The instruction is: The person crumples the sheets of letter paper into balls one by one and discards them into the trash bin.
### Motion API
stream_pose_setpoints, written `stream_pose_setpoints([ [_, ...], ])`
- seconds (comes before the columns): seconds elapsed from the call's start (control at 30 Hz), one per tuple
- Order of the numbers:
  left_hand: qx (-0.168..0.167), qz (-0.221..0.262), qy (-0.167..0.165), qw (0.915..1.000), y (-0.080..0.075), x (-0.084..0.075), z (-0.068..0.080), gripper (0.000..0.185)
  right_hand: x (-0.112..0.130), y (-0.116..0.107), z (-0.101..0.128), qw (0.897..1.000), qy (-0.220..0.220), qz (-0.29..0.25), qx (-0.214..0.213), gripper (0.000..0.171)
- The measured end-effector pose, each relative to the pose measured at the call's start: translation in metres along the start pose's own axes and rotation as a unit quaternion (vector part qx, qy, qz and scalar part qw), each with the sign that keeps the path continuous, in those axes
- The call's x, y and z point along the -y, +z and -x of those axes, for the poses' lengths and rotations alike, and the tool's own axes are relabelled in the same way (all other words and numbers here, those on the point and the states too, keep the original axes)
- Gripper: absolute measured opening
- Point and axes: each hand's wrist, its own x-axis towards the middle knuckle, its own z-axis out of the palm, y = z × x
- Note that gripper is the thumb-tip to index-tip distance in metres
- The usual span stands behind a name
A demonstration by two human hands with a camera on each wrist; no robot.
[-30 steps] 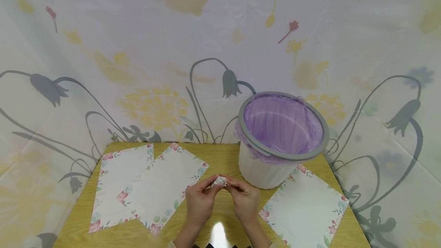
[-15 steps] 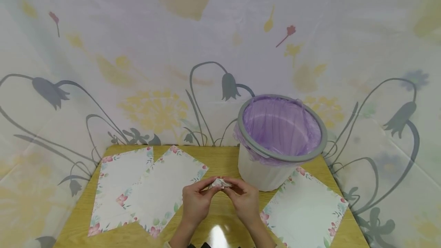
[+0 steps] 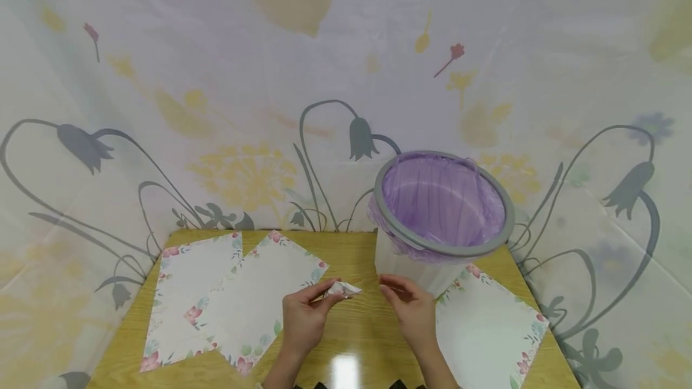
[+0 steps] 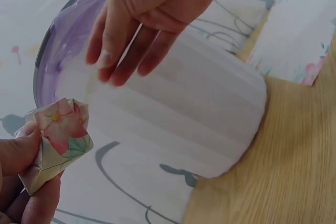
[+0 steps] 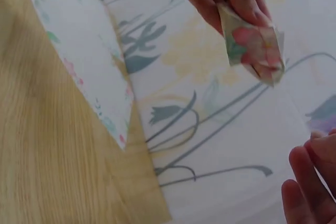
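Note:
My left hand (image 3: 310, 311) pinches a small crumpled wad of floral paper (image 3: 342, 289) above the wooden table (image 3: 354, 344). The same wad (image 4: 55, 142) shows in the left wrist view between my thumb and fingers, and the wad (image 5: 252, 43) appears again in the right wrist view. My right hand (image 3: 408, 305) hovers a short way to the right of the wad, fingers relaxed and holding nothing. It hangs just in front of the white bin (image 3: 402, 266) with its purple liner (image 3: 440, 197).
Two floral-edged sheets (image 3: 186, 293) (image 3: 259, 299) overlap at the left of the table. A third sheet (image 3: 486, 329) lies at the right, partly under the bin. A flowered cloth backdrop (image 3: 270, 107) hangs behind the table's far edge.
Both hands held the wad together before. My right hand has let go and moved right toward the bin, while my left hand keeps the wad.

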Motion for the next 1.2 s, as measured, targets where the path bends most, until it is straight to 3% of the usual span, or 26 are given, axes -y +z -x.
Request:
stream_pose_setpoints([
  [0.23, -0.013, 0.0, -0.024, 0.9996, -0.004, 0.002, 0.001, 0.026, -0.006, -0.047, -0.004, 0.998, -0.031, 0.005, -0.059, 0.013],
  [0.4, -0.01, 0.001, -0.031, 0.9995, -0.005, 0.002, 0.001, 0.026, -0.006, -0.08, -0.006, 0.993, -0.019, 0.015, -0.115, 0.011],
  [0.5, -0.007, 0.004, -0.033, 0.9994, -0.005, 0.002, 0.001, 0.027, -0.002, -0.097, -0.009, 0.989, -0.017, -0.006, -0.15, 0.011],
  [0.67, -0.008, 0.004, -0.034, 0.9994, -0.006, 0.004, 0.001, 0.027, 0.007, -0.119, -0.02, 0.98, -0.038, -0.067, -0.183, 0.014],
  [0.9, -0.011, 0.001, -0.046, 0.9989, -0.007, 0.005, 0.001, 0.027, 0.029, -0.143, -0.044, 0.969, -0.039, -0.053, -0.24, 0.017],
  [1.2, -0.012, 0.009, -0.052, 0.9985, -0.009, 0.006, 0.001, 0.026, 0.048, -0.158, -0.073, 0.966, -0.074, -0.079, -0.236, 0.019],
])
